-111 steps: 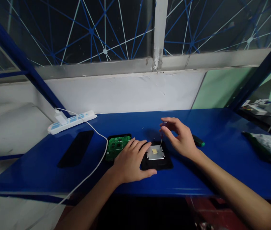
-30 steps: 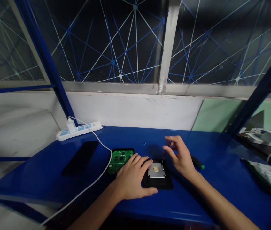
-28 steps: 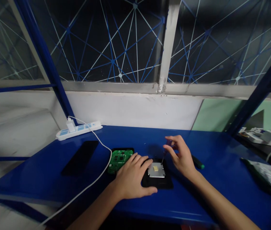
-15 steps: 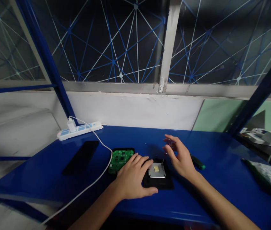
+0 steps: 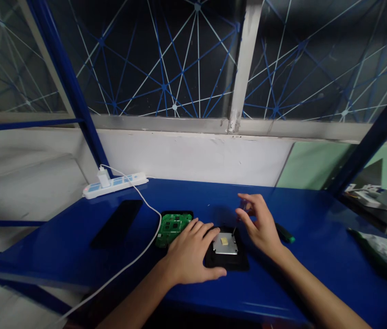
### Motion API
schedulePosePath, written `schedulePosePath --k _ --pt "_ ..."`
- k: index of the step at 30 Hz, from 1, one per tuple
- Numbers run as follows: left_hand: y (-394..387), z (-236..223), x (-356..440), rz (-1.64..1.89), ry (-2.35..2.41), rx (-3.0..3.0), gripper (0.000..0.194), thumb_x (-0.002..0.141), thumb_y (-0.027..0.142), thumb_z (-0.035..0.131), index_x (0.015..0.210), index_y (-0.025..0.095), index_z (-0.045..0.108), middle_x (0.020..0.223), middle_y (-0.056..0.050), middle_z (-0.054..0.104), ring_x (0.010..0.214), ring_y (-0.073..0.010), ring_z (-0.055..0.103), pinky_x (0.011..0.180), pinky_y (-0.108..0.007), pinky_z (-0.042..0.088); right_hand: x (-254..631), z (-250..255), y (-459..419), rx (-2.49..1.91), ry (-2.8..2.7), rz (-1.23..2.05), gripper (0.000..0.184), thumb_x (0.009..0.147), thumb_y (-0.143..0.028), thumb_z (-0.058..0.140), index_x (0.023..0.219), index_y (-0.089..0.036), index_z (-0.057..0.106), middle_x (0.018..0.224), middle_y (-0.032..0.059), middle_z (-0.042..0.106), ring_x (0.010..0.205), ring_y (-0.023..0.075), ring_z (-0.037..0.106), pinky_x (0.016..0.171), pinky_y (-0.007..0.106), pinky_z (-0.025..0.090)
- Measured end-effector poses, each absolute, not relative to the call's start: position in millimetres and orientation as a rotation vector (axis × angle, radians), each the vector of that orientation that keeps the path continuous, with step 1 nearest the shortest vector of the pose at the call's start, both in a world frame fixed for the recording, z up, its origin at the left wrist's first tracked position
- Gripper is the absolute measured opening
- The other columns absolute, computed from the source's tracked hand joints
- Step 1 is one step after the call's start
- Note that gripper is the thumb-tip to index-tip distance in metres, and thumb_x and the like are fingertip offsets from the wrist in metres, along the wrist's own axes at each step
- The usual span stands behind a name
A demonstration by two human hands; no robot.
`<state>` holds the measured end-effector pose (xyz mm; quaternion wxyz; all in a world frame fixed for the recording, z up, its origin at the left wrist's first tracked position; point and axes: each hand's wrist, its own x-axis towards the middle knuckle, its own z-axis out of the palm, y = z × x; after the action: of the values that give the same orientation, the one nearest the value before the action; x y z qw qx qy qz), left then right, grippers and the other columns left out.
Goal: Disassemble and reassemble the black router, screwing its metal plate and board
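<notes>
A black plastic cover [image 5: 229,263] lies on the bench with a silver metal plate [image 5: 219,248] on it, a small pale yellow pad [image 5: 224,241] at the plate's middle. My left hand [image 5: 193,253] rests across the cover's left side, fingers spread, palm down. In my right hand [image 5: 258,224] a slim screwdriver [image 5: 235,227] is held near upright, its clear purplish handle mostly behind the fingers. Its tip meets the plate's far right corner. Beside my left fingertips sits a green circuit board [image 5: 173,227] in a black shell, partly covered by that hand.
A black flat slab [image 5: 117,224] lies on the blue bench [image 5: 186,194] at left. A white power strip [image 5: 114,184] with a plugged-in adapter stands behind it, its white cable [image 5: 147,240] crossing the bench. A dark green-tipped tool [image 5: 285,233] and a plastic bag [image 5: 385,256] are at right.
The fingers of my right hand have curled and shifted around the screwdriver's handle, and the shaft leans slightly more. My left hand stays put on the cover. The view has moved slightly.
</notes>
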<state>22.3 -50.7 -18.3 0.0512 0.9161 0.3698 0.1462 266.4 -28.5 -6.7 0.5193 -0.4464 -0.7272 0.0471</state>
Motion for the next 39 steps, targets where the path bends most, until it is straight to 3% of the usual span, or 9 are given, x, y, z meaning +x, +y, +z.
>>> schedulePosePath --k 7,11,15,23,27,31,39 --pt "-50.9 -18.2 21.7 0.454 1.115 2.788 0.091 0.079 0.081 0.058 0.148 0.023 0.046 0.151 -0.01 0.051 0.14 -0.0374 0.044 0.121 -0.056 0.027 265.1 -4.8 -29.1 -1.032 -1.66 0.067 0.019 0.095 -0.034 0.064 0.112 -0.026 0.062 0.093 0.0031 0.057 0.074 0.0177 0.062 0.066 0.034 0.058" --pt "-51.4 -17.3 22.0 0.443 1.126 2.788 0.092 0.078 0.081 0.058 0.147 0.022 0.046 0.151 -0.011 0.05 0.14 -0.0375 0.043 0.121 -0.055 0.027 262.0 -2.1 -34.4 -1.054 -1.623 0.273 0.024 0.102 -0.032 0.05 0.124 -0.026 0.056 0.111 0.0078 0.067 0.084 0.0191 0.072 0.071 0.035 0.061" --pt "-51.8 -17.5 22.1 0.445 1.124 2.794 0.091 0.079 0.081 0.059 0.147 0.022 0.046 0.152 -0.011 0.05 0.14 -0.0369 0.044 0.121 -0.054 0.026 261.9 0.2 -37.1 -1.05 -1.657 0.334 0.027 0.104 -0.032 0.043 0.127 -0.026 0.056 0.123 0.0103 0.065 0.092 0.0201 0.072 0.073 0.036 0.062" --pt "-51.2 -18.0 21.5 0.448 1.125 2.796 0.093 0.078 0.082 0.06 0.147 0.021 0.046 0.151 -0.011 0.051 0.14 -0.0368 0.043 0.123 -0.053 0.024 264.2 -2.2 -29.8 -1.051 -1.709 0.048 0.028 0.096 -0.034 0.063 0.123 -0.027 0.064 0.092 0.0035 0.056 0.076 0.0172 0.062 0.071 0.036 0.06" --pt "-51.0 -17.6 21.7 0.438 1.122 2.8 0.093 0.079 0.082 0.057 0.147 0.021 0.046 0.151 -0.011 0.05 0.14 -0.0369 0.043 0.122 -0.053 0.025 261.8 -3.3 -33.0 -1.111 -1.644 0.252 0.036 0.1 -0.034 0.054 0.136 -0.028 0.052 0.109 0.0071 0.067 0.079 0.0173 0.071 0.071 0.035 0.061" --pt "-50.4 -19.0 21.9 0.44 1.129 2.799 0.093 0.078 0.082 0.058 0.147 0.022 0.046 0.152 -0.01 0.05 0.14 -0.0369 0.043 0.122 -0.054 0.026 261.3 -3.7 -35.1 -1.083 -1.662 0.358 0.031 0.104 -0.033 0.044 0.133 -0.027 0.052 0.123 0.0099 0.066 0.086 0.0185 0.073 0.074 0.037 0.061" --pt "-50.9 -16.6 22.6 0.437 1.119 2.798 0.093 0.078 0.082 0.059 0.146 0.02 0.047 0.151 -0.011 0.051 0.139 -0.0364 0.044 0.122 -0.053 0.025 264.8 -7.4 -28.7 -1.088 -1.715 0.166 0.033 0.098 -0.036 0.057 0.13 -0.027 0.055 0.103 0.0051 0.056 0.079 0.0178 0.065 0.076 0.04 0.058"
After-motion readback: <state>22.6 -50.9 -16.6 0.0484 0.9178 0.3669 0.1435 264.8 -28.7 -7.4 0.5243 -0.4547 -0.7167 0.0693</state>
